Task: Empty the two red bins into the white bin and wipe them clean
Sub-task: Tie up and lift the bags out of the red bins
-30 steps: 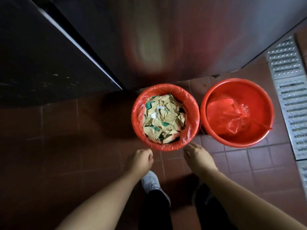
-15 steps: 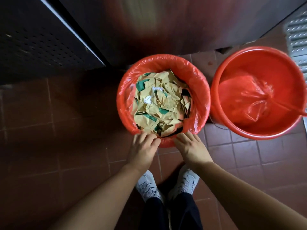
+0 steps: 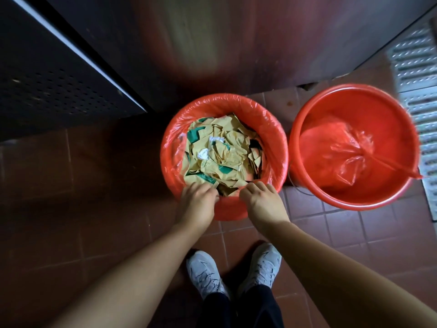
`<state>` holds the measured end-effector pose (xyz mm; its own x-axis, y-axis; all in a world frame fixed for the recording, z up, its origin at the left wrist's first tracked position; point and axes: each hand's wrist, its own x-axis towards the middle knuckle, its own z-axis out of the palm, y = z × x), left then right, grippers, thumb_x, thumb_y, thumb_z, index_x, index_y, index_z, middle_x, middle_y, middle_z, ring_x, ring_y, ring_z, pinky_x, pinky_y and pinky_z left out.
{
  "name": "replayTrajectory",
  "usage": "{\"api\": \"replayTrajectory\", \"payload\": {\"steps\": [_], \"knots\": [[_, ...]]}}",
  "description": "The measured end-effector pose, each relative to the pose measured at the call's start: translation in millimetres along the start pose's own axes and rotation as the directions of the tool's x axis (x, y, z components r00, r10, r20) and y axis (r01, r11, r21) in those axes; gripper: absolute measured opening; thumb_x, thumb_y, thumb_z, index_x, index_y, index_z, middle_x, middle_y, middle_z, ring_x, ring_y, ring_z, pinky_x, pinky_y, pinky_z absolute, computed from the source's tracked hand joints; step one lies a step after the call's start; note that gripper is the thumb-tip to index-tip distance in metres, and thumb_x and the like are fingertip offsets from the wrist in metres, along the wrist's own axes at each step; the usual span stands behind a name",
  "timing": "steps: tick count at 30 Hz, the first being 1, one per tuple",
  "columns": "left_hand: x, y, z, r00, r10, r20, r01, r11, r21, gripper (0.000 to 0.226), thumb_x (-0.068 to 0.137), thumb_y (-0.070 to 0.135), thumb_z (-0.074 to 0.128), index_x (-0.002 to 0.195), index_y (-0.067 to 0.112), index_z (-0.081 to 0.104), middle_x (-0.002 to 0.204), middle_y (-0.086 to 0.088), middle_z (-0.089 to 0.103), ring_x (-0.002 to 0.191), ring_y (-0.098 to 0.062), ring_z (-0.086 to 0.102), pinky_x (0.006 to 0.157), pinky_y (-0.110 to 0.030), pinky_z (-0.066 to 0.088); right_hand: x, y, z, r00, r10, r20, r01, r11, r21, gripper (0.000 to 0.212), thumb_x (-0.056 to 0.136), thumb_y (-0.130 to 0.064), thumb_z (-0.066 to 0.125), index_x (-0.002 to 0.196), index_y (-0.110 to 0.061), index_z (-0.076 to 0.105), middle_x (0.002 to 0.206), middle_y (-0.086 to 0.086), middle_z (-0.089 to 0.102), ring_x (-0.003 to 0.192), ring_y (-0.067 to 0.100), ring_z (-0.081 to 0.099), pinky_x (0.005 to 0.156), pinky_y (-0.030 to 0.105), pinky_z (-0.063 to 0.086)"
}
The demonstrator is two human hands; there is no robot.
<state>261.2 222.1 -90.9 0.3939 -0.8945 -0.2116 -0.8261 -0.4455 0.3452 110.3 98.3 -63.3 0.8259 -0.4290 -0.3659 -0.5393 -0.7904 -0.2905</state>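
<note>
Nearest the camera, a pair of white lace-up sneakers [image 3: 233, 271] stands on the reddish-brown tiled floor [image 3: 71, 221], with both bare forearms reaching forward over them. The left hand [image 3: 197, 204] and the right hand [image 3: 263, 202] meet at the near rim of the red round plastic bin lined with a red plastic bag [image 3: 224, 110]; each grip is curled over that rim and appears to be pinching the liner's edge, though how firmly cannot be told.

That lined bin is full, heaped with torn tan and green paper scraps [image 3: 222, 152] and a few crumpled white bits. Just beside it, to the right and nearly touching, stands the second red round plastic bin without a liner [image 3: 307, 119], holding only a knotted, crumpled red plastic bag [image 3: 343, 152] at its bottom. Beyond both rises a dark metal cabinet front [image 3: 212, 43], and a perforated metal drain grating [image 3: 421, 91] runs along the floor's right edge.

The task looks barely begun: neither bin is emptied, no wiping is done, and no white bin or cloth is in view.
</note>
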Motion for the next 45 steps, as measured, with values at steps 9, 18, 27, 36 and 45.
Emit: {"api": "replayTrajectory", "payload": {"steps": [9,18,27,36,45], "knots": [[4,9,-2,0.986,0.147,-0.079,-0.141,0.987,0.077,0.005,0.083,0.017,0.069,0.087,0.016,0.070,0.086,-0.003,0.061,0.084,-0.031,0.055,0.076,-0.044,0.046,-20,14,9,0.981,-0.091,-0.174,0.084,0.995,-0.046,0.026,0.091,-0.032,0.067,0.112,-0.016,0.068,0.108,0.005,0.064,0.094,0.031,0.059,0.078,0.043,0.046],[-42,16,9,0.937,0.339,0.083,-0.347,0.926,0.146,0.036,0.074,0.023,0.077,0.108,0.017,0.067,0.104,-0.002,0.064,0.096,-0.027,0.061,0.076,-0.040,0.051,-51,32,16,0.992,-0.121,-0.033,0.114,0.978,-0.173,0.033,0.085,-0.015,0.070,0.117,-0.018,0.068,0.115,0.005,0.063,0.094,0.029,0.059,0.075,0.041,0.046],[-48,21,16,0.937,0.345,-0.048,-0.341,0.936,0.083,0.013,0.079,0.009,0.071,0.074,0.016,0.062,0.075,-0.003,0.054,0.074,-0.027,0.057,0.065,-0.036,0.041,-50,31,15,0.957,-0.251,-0.143,0.228,0.961,-0.157,0.023,0.081,-0.011,0.048,0.078,-0.014,0.070,0.083,0.002,0.065,0.070,0.028,0.060,0.055,0.035,0.049],[-71,47,-1,0.955,0.294,0.035,-0.292,0.955,-0.057,0.015,0.077,0.003,0.070,0.081,0.015,0.063,0.075,-0.001,0.055,0.063,-0.023,0.057,0.054,-0.037,0.048,-80,25,-7,0.980,-0.182,-0.082,0.178,0.983,-0.052,0.021,0.077,-0.007,0.044,0.076,-0.010,0.065,0.076,0.006,0.059,0.058,0.026,0.059,0.046,0.032,0.046],[-71,71,-16,0.963,0.251,0.097,-0.245,0.967,-0.071,0.028,0.073,-0.002,0.066,0.094,0.016,0.064,0.083,-0.002,0.058,0.063,-0.024,0.059,0.051,-0.033,0.048,-85,41,-20,0.984,-0.064,0.164,0.057,0.997,0.045,0.020,0.091,-0.011,0.052,0.106,-0.013,0.064,0.102,0.006,0.059,0.090,0.032,0.061,0.073,0.038,0.048]]}}
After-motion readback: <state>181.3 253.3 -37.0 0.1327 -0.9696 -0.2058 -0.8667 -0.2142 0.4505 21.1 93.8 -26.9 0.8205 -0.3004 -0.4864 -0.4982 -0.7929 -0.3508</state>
